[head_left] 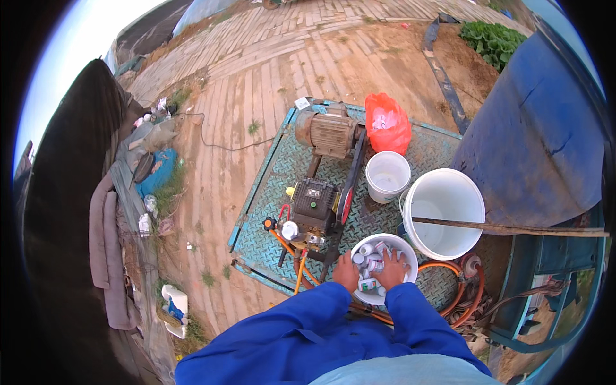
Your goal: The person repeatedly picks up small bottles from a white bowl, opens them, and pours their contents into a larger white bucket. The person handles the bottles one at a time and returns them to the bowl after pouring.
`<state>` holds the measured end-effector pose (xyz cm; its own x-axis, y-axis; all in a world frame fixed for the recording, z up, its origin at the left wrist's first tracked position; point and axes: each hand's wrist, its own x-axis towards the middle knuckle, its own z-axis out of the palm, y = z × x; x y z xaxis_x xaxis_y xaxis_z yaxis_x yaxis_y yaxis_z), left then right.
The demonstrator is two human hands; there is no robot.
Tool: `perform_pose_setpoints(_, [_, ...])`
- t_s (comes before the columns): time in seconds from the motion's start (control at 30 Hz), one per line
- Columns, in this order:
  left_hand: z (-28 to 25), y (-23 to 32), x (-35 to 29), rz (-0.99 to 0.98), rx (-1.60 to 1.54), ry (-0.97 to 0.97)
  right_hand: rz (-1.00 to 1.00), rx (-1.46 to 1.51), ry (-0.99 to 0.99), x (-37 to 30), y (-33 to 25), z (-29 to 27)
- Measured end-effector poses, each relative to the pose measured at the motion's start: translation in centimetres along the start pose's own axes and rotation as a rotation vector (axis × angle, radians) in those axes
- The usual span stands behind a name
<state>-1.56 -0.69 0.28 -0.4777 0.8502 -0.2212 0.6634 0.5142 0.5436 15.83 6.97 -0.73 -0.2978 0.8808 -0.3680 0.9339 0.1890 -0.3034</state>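
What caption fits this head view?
Both hands, left and right, reach into a white bucket of small bottles beside a pump.

- Both forearms wear long sleeves of bright blue work cloth, loose and creased, reaching to the wrists;
- The left hand (346,273) and right hand (391,269) are bare, no gloves;
- A paler blue-grey garment shows at the lower edge.

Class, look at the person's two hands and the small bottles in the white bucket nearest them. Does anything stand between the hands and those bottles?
Nothing visible does. The left hand rests at the near bucket's rim and the right hand lies on the small bottles inside. The bucket has no lid, and the wooden stick lies across the larger bucket beside it.
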Motion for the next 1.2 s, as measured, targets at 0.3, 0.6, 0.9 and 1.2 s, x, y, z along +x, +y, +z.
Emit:
perform_pose_setpoints(0.3, [0.2,-0.1,0.0,0.043,-0.047,0.052,-0.002,0.078,-0.071,0.5,1.4,0.9])
perform_pose_setpoints(0.6, [0.1,-0.4,-0.3,0.058,-0.057,0.054,-0.166,-0.109,-0.118,-2.7,0.8,-2.1])
perform_pose_setpoints(0.9, [-0.2,0.0,-0.1,0.074,-0.071,0.049,-0.08,-0.063,0.021,-1.7,0.4,0.0])
perform_pose_setpoints(1.2, [0.3,-0.1,0.0,0.05,-0.08,0.056,0.028,0.024,0.091,-0.7,0.4,2.5])
